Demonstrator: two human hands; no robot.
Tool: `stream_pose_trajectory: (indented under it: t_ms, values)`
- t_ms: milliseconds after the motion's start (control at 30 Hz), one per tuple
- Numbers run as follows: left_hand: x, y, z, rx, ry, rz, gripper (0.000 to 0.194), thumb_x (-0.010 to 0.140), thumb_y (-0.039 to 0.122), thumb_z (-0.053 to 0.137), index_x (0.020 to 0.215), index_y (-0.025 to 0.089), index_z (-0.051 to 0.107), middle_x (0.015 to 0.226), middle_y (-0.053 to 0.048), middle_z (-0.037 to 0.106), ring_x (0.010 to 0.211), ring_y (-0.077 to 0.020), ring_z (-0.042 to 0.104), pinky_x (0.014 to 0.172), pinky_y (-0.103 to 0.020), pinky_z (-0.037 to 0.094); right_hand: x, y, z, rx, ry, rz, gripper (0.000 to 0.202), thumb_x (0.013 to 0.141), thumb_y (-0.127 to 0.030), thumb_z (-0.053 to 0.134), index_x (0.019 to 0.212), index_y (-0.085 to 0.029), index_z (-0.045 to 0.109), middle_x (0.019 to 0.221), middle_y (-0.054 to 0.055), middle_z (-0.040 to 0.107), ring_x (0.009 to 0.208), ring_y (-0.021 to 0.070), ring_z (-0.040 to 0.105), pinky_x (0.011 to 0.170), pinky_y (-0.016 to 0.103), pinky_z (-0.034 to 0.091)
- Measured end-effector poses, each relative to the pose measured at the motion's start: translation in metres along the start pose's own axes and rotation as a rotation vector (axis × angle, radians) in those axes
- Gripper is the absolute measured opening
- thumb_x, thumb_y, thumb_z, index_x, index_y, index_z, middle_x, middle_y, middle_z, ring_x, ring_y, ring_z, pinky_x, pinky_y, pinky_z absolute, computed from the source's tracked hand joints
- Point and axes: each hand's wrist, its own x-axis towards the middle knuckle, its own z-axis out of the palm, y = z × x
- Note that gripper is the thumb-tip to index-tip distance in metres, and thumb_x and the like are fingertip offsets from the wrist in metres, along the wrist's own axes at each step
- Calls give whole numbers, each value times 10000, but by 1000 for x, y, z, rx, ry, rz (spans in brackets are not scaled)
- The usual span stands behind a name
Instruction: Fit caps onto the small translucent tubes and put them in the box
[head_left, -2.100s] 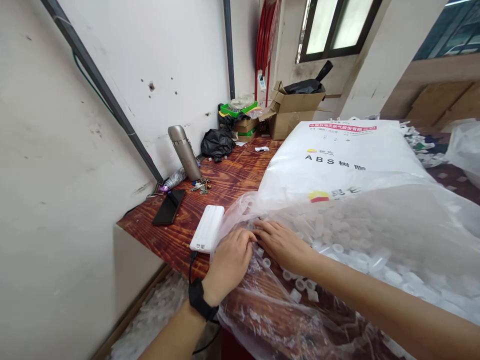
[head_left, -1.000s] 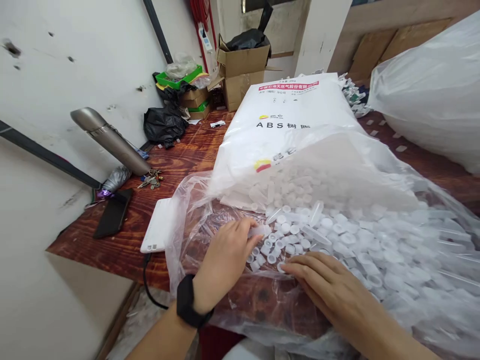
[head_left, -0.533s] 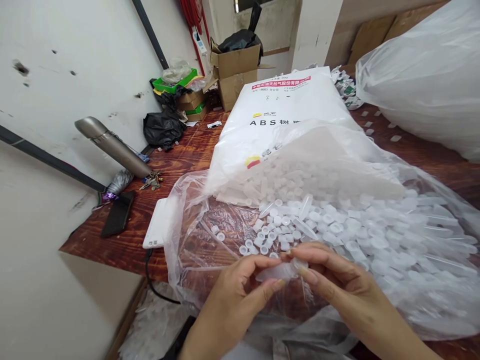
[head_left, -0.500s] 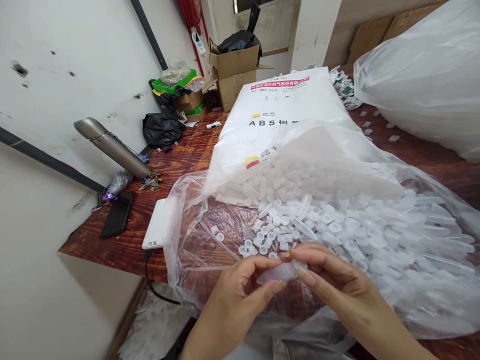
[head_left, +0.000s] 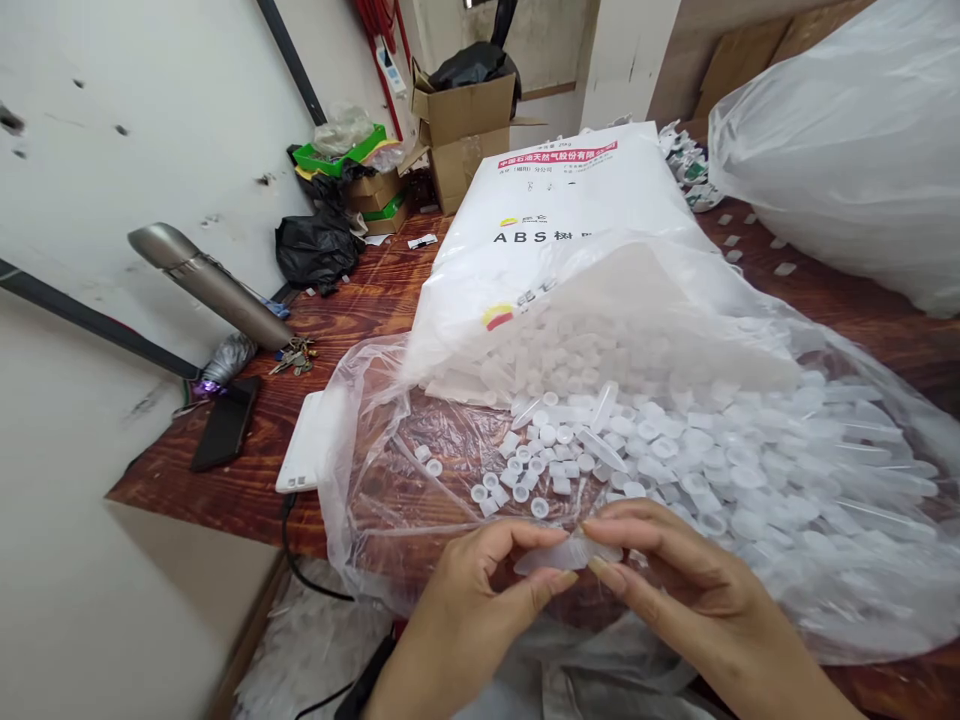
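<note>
My left hand (head_left: 465, 595) pinches a small translucent plastic tube (head_left: 553, 557) between thumb and fingertips, its tapered end toward the palm. My right hand (head_left: 694, 585) has thumb and forefinger closed on the tube's other end; whether a separate cap sits there is hard to make out. Both hands are just above the near edge of a clear plastic bag (head_left: 367, 440) spread on the table. Beyond the fingers lie several loose white caps (head_left: 539, 508) and a heap of caps and pointed tubes (head_left: 602, 450) on the plastic.
A white ABS sack (head_left: 570, 200) lies behind the heap. To the left are a white power bank (head_left: 304, 440) with a cable, a phone (head_left: 225, 425), keys (head_left: 295, 355) and a metal flask (head_left: 210, 285). A large filled plastic bag (head_left: 840, 150) bulges at right.
The view has shifted slightly. My fingertips have come closer together around the tube, and my right hand's grip on its end has changed a little.
</note>
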Motion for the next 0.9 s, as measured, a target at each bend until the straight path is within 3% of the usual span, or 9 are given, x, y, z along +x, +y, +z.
stream_pose_trajectory:
  t_ms: [133, 200, 333, 433, 600, 733, 900]
  values:
    - [0, -1, -3, 86, 16, 43, 173, 910, 365, 787, 1082, 366, 800, 1045, 30, 814, 953, -197, 756, 815, -297, 611, 4, -8, -5, -50, -52, -86, 117, 937, -391, 740, 979, -331, 831, 991, 76, 790, 929, 248, 799, 706, 275, 690]
    - [0, -1, -4, 178, 25, 127, 159, 929, 350, 776, 1087, 353, 785, 1042, 36, 820, 948, -187, 766, 811, -286, 619, 7, -11, -9, -105, -109, -168, 145, 957, -309, 715, 1051, -362, 812, 998, 48, 804, 906, 226, 809, 725, 261, 689]
    - [0, 0, -5, 423, 49, 519, 112, 1038, 318, 636, 1125, 280, 697, 1064, 14, 829, 971, -178, 786, 886, -306, 618, 8, -13, -14, -270, -245, -366, 359, 1037, -216, 590, 1319, -419, 678, 1093, -4, 818, 959, 168, 811, 829, 224, 667]
    - [1, 4, -5, 631, 95, 709, 136, 1099, 288, 504, 1115, 252, 634, 1032, -5, 831, 916, -172, 797, 841, -309, 621, 8, -14, -10, -376, -246, -399, 290, 1084, -310, 531, 1351, -385, 616, 1089, 0, 827, 957, 176, 817, 859, 256, 671]
    - [3, 6, -5, 607, 111, 685, 169, 1108, 354, 482, 1109, 262, 623, 1034, 14, 832, 934, -157, 802, 854, -289, 617, 4, -16, -2, -394, -217, -292, 281, 1125, -311, 401, 1373, -373, 518, 1121, -3, 828, 947, 159, 828, 772, 212, 681]
    - [3, 2, -6, 496, 116, 606, 209, 1076, 441, 539, 1038, 264, 644, 971, 35, 828, 885, -139, 799, 821, -254, 614, -3, -13, 0, -433, -294, -366, 414, 1118, -324, 414, 1530, -370, 401, 1324, 40, 774, 1175, 205, 766, 964, 313, 646]
    - [5, 2, -5, 519, 99, 712, 201, 1104, 377, 497, 1096, 252, 654, 1014, 20, 834, 928, -149, 802, 862, -280, 605, -6, -10, 1, -385, -298, -211, 369, 1132, -289, 381, 1481, -370, 467, 1326, 16, 774, 1144, 175, 778, 933, 274, 650]
